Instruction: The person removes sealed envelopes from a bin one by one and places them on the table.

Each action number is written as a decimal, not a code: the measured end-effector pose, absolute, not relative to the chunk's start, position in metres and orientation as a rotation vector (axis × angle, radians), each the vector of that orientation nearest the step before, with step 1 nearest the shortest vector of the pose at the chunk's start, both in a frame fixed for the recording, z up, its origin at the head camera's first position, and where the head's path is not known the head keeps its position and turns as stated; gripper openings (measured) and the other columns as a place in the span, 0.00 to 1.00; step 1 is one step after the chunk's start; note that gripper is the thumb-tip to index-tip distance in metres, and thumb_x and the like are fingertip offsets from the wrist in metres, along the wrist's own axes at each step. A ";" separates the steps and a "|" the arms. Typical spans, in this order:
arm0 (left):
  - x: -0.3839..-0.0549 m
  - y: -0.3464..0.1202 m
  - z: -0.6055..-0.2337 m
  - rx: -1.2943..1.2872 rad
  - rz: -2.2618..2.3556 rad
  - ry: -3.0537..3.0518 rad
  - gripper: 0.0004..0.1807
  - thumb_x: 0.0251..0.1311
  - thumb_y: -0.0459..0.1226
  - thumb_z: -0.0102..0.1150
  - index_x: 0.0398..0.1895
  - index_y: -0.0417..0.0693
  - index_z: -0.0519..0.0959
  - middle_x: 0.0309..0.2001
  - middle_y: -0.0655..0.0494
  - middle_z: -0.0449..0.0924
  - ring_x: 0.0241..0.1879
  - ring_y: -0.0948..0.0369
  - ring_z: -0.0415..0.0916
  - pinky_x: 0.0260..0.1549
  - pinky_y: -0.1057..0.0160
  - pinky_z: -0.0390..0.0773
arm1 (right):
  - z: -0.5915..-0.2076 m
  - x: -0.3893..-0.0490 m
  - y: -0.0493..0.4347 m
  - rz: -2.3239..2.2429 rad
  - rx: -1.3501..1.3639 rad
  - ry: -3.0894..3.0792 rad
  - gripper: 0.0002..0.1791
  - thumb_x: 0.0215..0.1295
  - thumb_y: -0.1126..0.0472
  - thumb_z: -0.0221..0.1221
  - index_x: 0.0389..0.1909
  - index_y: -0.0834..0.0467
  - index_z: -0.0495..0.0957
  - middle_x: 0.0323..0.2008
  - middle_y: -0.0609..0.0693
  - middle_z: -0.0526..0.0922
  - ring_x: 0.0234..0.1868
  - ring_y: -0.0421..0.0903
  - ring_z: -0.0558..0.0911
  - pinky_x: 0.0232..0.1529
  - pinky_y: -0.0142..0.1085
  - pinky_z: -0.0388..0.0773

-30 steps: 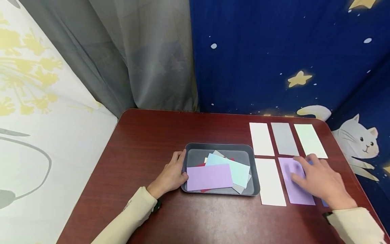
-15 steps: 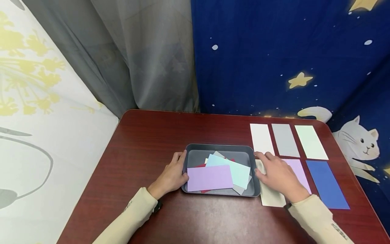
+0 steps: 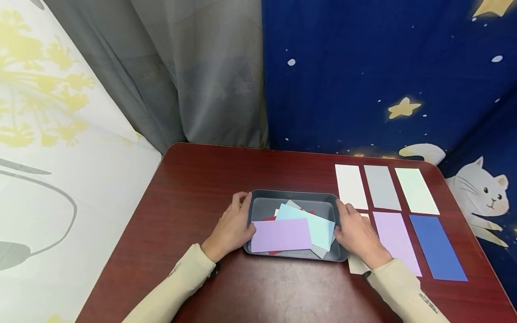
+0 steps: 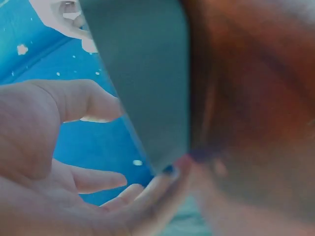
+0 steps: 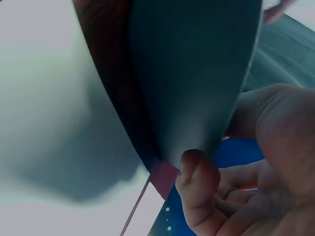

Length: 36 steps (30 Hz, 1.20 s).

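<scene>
A dark grey rectangular tray (image 3: 264,204) lies on the table between my two hands. Paper cards overlap inside it: a lilac card (image 3: 280,235) on top at the front left, a pale blue card (image 3: 321,228) to its right, with grey and red ones showing beneath. My left hand (image 3: 231,228) grips the left end, thumb at the rim; in the left wrist view the tray wall (image 4: 147,73) runs between thumb and fingers. At the right end my right hand (image 3: 357,233) holds the rim, its fingertips against the tray wall (image 5: 197,83) in the right wrist view.
Right of the tray, cards lie in two rows: white (image 3: 351,186), grey (image 3: 383,187) and pale green (image 3: 417,190) behind; lilac (image 3: 396,240), blue (image 3: 438,246) and a white one (image 3: 357,265) partly under my right hand in front. Curtains border the reddish-brown table (image 3: 202,184).
My right hand has come left from over the lilac and blue cards to the tray's right end and now grips it. The left hand stays at the left end.
</scene>
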<state>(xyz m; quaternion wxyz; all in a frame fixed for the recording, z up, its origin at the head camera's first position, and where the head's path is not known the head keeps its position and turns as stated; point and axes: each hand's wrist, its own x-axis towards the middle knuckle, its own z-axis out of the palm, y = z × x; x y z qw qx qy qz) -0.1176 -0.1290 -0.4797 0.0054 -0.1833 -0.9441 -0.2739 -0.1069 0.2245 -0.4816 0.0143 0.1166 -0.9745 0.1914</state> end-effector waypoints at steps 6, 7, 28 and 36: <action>-0.115 -0.110 -0.464 -0.926 -0.573 -2.820 0.36 0.60 0.34 0.79 0.72 0.32 0.77 0.71 0.35 0.73 0.74 0.38 0.70 0.69 0.40 0.73 | -0.483 -0.110 0.222 0.557 0.362 -3.054 0.40 0.59 0.74 0.65 0.74 0.80 0.66 0.54 0.74 0.80 0.22 0.53 0.77 0.25 0.47 0.79; -0.115 -0.106 -0.463 -0.989 -0.534 -2.820 0.36 0.61 0.36 0.79 0.71 0.33 0.78 0.70 0.36 0.74 0.74 0.39 0.69 0.71 0.40 0.71 | -0.482 -0.111 0.221 0.548 0.364 -3.053 0.40 0.58 0.74 0.65 0.73 0.80 0.66 0.54 0.74 0.80 0.23 0.55 0.79 0.26 0.49 0.80; -0.119 -0.071 -0.476 -1.285 -0.182 -3.099 0.43 0.61 0.48 0.83 0.78 0.49 0.76 0.76 0.44 0.72 0.68 0.45 0.74 0.61 0.51 0.82 | -0.481 -0.113 0.217 0.485 0.351 -3.076 0.40 0.57 0.76 0.64 0.72 0.82 0.67 0.55 0.75 0.80 0.29 0.63 0.84 0.31 0.53 0.84; -0.119 -0.069 -0.476 -1.286 -0.190 -3.105 0.42 0.62 0.47 0.82 0.78 0.50 0.76 0.75 0.46 0.73 0.67 0.44 0.74 0.56 0.46 0.84 | -0.479 -0.112 0.216 0.455 0.359 -3.071 0.40 0.56 0.75 0.65 0.72 0.83 0.67 0.55 0.75 0.80 0.30 0.66 0.85 0.34 0.56 0.85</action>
